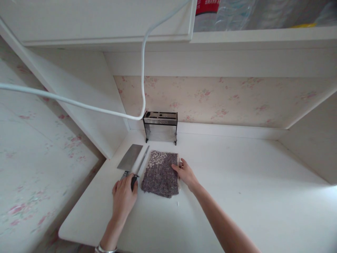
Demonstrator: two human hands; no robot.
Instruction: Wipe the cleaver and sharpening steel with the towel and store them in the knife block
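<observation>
A folded grey-purple patterned cloth lies flat on the white counter. My right hand rests on the cloth's right edge, fingers stretched out over it. My left hand is just left of the cloth, fingers curled round the black handle of a thin sharpening steel that points away from me. A cleaver lies flat to the left of the steel, its handle under my left hand.
A black and clear knife block stands at the back against the flowered wall. A white cable hangs in a loop above it. Shelves overhead hold plastic bottles. The counter's left edge drops off near the cleaver.
</observation>
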